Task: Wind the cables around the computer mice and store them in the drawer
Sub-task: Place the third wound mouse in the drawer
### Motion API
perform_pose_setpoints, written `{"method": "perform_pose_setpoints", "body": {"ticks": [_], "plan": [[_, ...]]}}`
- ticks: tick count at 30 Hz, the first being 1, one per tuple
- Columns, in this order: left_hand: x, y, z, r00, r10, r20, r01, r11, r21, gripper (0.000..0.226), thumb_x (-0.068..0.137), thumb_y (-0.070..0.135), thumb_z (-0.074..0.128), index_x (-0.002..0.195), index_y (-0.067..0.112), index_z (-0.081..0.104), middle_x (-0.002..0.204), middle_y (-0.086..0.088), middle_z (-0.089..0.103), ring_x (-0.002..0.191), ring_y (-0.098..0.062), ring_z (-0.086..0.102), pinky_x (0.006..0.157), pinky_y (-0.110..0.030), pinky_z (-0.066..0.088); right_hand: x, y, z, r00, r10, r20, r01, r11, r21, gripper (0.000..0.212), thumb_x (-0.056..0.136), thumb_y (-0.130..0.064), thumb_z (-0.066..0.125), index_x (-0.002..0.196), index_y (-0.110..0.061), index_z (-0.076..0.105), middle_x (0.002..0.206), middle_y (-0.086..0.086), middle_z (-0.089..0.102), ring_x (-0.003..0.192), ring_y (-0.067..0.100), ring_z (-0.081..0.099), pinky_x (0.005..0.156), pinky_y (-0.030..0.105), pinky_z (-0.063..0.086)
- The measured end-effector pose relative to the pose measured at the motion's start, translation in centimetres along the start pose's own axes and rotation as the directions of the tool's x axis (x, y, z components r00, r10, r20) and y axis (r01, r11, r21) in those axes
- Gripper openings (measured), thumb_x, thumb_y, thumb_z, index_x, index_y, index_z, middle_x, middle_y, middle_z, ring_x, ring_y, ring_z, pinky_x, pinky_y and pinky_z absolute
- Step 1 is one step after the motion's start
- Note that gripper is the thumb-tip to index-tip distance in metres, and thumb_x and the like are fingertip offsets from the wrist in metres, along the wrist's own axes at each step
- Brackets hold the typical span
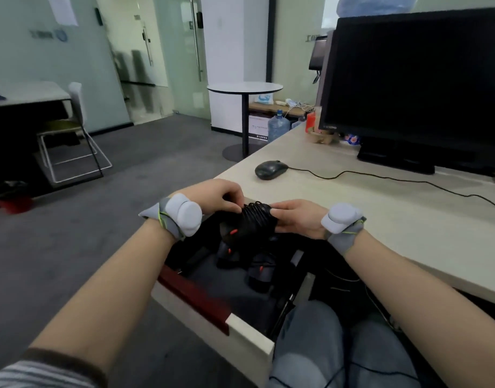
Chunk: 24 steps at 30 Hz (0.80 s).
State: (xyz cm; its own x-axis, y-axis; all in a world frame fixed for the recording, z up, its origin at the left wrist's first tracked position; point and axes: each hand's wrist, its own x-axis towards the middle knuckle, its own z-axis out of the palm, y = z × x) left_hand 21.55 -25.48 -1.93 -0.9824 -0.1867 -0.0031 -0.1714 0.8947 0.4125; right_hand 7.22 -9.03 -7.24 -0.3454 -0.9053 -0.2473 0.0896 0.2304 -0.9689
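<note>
Your left hand (222, 196) and right hand (296, 218) both grip the cable-wrapped mouse (250, 222) over the open drawer (212, 301). Second mouse (271, 169) sits on the beige bench (380, 219) by the monitor (414, 88); grey carpet (72, 233), glass partitions.

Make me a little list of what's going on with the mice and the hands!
held mouse: black mouse, cable wound round it
left hand: pinches the cable
right hand: grips the mouse
drawer: open below the hands, dark mice inside
desk mouse: on the desk, cable unwound
monitor: off
</note>
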Motion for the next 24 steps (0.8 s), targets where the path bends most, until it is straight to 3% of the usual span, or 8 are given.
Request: {"method": "perform_pose_setpoints", "body": {"ticks": [3, 6, 12, 17, 19, 21, 23, 24], "plan": [[-0.8, -1.7, 1.1, 1.0, -0.01, -0.016, 0.011, 0.999, 0.038, 0.011, 0.08, 0.02, 0.071, 0.09, 0.017, 0.068, 0.106, 0.0, 0.055, 0.099, -0.009, 0.047, 0.096, -0.018, 0.039, 0.3, 1.5, 1.4, 0.999, 0.044, 0.011, -0.045, 0.999, 0.03, 0.035, 0.095, -0.009, 0.044, 0.129, -0.003, 0.049, 0.094, 0.0, 0.061, 0.08, 0.011, 0.057, 0.074, 0.018, 0.051], [-1.4, -2.7, 2.3, 0.991, -0.101, -0.083, 0.109, 0.989, 0.104, 0.02, 0.077, 0.03, 0.073, 0.096, 0.024, 0.069, 0.118, -0.003, 0.044, 0.114, -0.016, 0.035, 0.107, -0.027, 0.029, 0.4, 2.5, 2.3, 0.997, 0.074, 0.014, -0.074, 0.997, 0.022, 0.033, 0.095, -0.011, 0.045, 0.127, -0.006, 0.051, 0.093, 0.0, 0.061, 0.079, 0.01, 0.057, 0.064, 0.012, 0.053], [-1.8, -3.4, 4.2, 0.977, -0.213, 0.017, 0.211, 0.975, 0.071, 0.033, 0.082, 0.026, 0.069, 0.112, 0.014, 0.063, 0.116, -0.006, 0.059, 0.109, -0.019, 0.055, 0.088, -0.02, 0.038, 0.7, 3.7, 3.9, 0.99, 0.129, -0.053, -0.125, 0.99, 0.069, 0.029, 0.092, -0.008, 0.051, 0.12, -0.004, 0.054, 0.088, 0.007, 0.059, 0.073, 0.015, 0.057, 0.056, 0.015, 0.054], [-2.8, -4.0, 5.3, 0.953, -0.294, 0.073, 0.293, 0.956, 0.027, 0.028, 0.091, 0.025, 0.057, 0.115, 0.012, 0.063, 0.119, -0.003, 0.064, 0.111, -0.019, 0.058, 0.092, -0.024, 0.041, 1.4, 5.0, 5.6, 0.973, 0.17, -0.154, -0.148, 0.979, 0.143, 0.017, 0.09, -0.006, 0.055, 0.107, -0.007, 0.054, 0.079, 0.005, 0.057, 0.066, 0.014, 0.054, 0.06, 0.021, 0.056], [-2.9, -4.2, 5.9, 0.934, -0.332, 0.133, 0.33, 0.943, 0.037, 0.028, 0.095, 0.021, 0.047, 0.116, 0.012, 0.062, 0.113, -0.002, 0.063, 0.106, -0.019, 0.059, 0.085, -0.023, 0.042, 1.7, 5.5, 6.3, 0.969, 0.188, -0.16, -0.163, 0.974, 0.157, 0.018, 0.09, -0.006, 0.054, 0.109, -0.006, 0.055, 0.079, 0.007, 0.057, 0.069, 0.015, 0.055, 0.056, 0.02, 0.056], [-2.7, -4.3, 6.6, 0.899, -0.4, 0.178, 0.405, 0.914, 0.004, 0.027, 0.096, 0.021, 0.04, 0.101, 0.008, 0.063, 0.093, -0.005, 0.059, 0.08, -0.019, 0.057, 0.067, -0.025, 0.041, 2.0, 5.9, 7.0, 0.965, 0.206, -0.165, -0.181, 0.971, 0.157, 0.023, 0.091, -0.006, 0.054, 0.113, -0.004, 0.056, 0.079, 0.008, 0.058, 0.07, 0.016, 0.056, 0.056, 0.02, 0.056], [-2.5, -4.3, 7.0, 0.85, -0.485, 0.206, 0.502, 0.864, -0.032, 0.03, 0.096, 0.027, 0.039, 0.077, 0.008, 0.052, 0.07, -0.007, 0.048, 0.057, -0.018, 0.042, 0.057, -0.027, 0.035, 2.3, 6.5, 7.8, 0.96, 0.222, -0.168, -0.198, 0.969, 0.15, 0.022, 0.091, -0.006, 0.053, 0.113, -0.004, 0.055, 0.078, 0.009, 0.059, 0.07, 0.016, 0.058, 0.069, 0.026, 0.057], [-2.6, -4.5, 7.1, 0.834, -0.504, 0.224, 0.521, 0.853, -0.023, 0.032, 0.095, 0.031, 0.041, 0.075, 0.008, 0.051, 0.067, -0.006, 0.047, 0.056, -0.018, 0.041, 0.057, -0.027, 0.036, 2.6, 6.8, 8.1, 0.959, 0.229, -0.167, -0.204, 0.967, 0.154, 0.019, 0.092, -0.006, 0.052, 0.111, -0.005, 0.055, 0.079, 0.009, 0.059, 0.07, 0.017, 0.058, 0.077, 0.03, 0.054]]}}
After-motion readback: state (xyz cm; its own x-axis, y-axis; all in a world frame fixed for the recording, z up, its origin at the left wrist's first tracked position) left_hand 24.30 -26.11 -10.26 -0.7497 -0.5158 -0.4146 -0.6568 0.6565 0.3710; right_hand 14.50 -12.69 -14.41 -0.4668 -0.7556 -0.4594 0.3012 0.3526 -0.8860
